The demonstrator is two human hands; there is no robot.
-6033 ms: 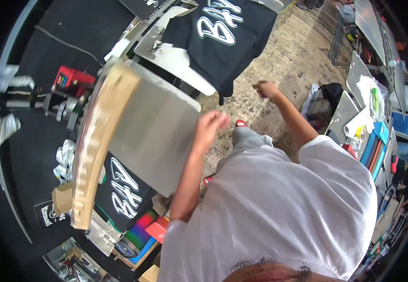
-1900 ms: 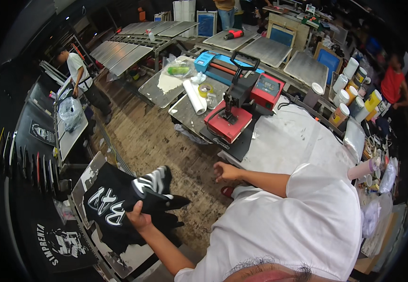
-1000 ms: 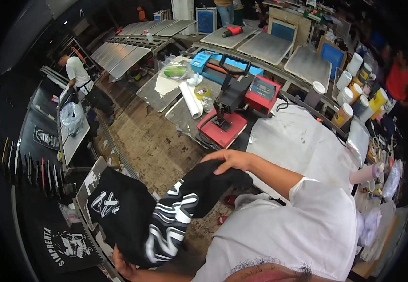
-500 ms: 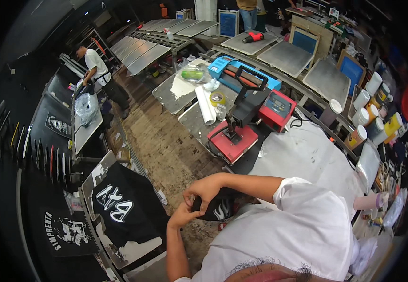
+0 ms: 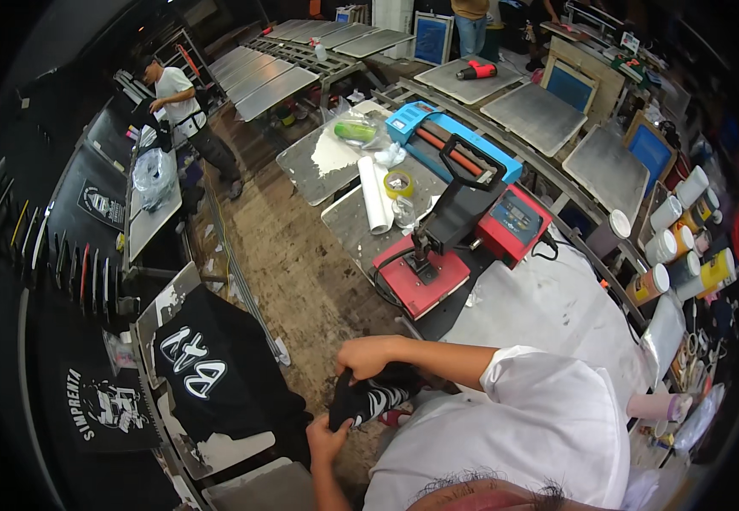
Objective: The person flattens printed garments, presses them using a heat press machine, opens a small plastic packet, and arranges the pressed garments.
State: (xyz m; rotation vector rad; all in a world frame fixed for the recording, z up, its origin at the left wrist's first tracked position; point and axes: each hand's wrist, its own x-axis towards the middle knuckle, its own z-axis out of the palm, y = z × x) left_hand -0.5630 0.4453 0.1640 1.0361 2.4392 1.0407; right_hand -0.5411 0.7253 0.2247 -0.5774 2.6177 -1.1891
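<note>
In front of my body, low in the view, a bunched black garment with a white print hangs between both hands. My left hand grips its lower left edge, fingers closed round the cloth. My right hand grips its top, above and right of the left one, with the fingertips partly hidden in the fabric. Just left of my hands another black shirt with white lettering lies spread on a platen smeared with white.
Ahead stands a red heat press beside a blue machine. At right are a white-covered worktop and several ink tubs. A person in a white shirt stands at upper left. Wooden floor runs between the stations.
The black garment has been lifted from beside the spread shirt and gathered near my body. My right hand joined my left on it; both have since shifted slightly lower.
</note>
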